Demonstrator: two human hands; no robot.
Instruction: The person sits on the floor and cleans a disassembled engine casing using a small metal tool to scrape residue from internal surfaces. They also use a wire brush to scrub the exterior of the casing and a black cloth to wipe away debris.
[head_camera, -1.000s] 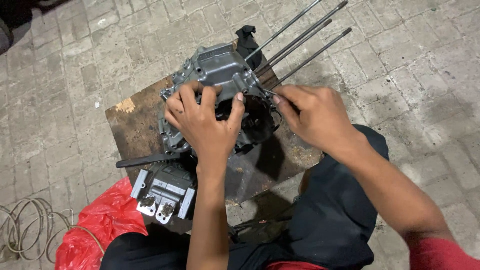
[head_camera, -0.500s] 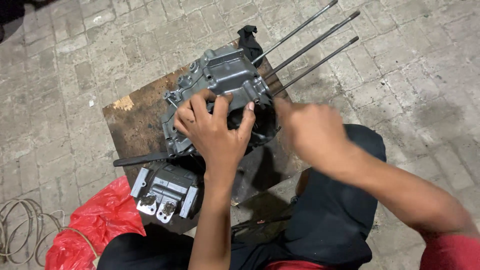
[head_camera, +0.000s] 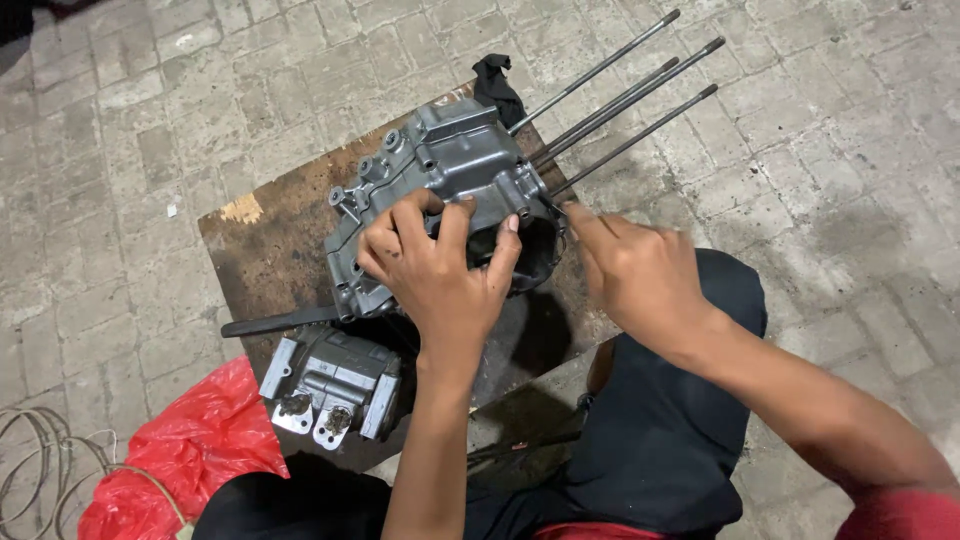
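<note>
Your left hand (head_camera: 437, 268) is clamped over the near edge of the one grey engine crankcase (head_camera: 440, 170), fingers spread and curled onto its rim; the case rests on a single stained wooden board (head_camera: 270, 240) directly under both hands. Your right hand (head_camera: 640, 275) is loosely curled, its fingertips at the case's right edge; whether they pinch anything there cannot be told. Four long steel studs (head_camera: 625, 100) jut from the case, slanting up and away beyond your right hand. One black rag (head_camera: 497, 85) lies past the case; one smaller grey cylinder head (head_camera: 332, 385) sits below your left wrist; one black bar (head_camera: 280, 322) lies left of that wrist; one red plastic bag (head_camera: 190, 455) lies further down-left, beside a coil of pale cable (head_camera: 40, 450).
</note>
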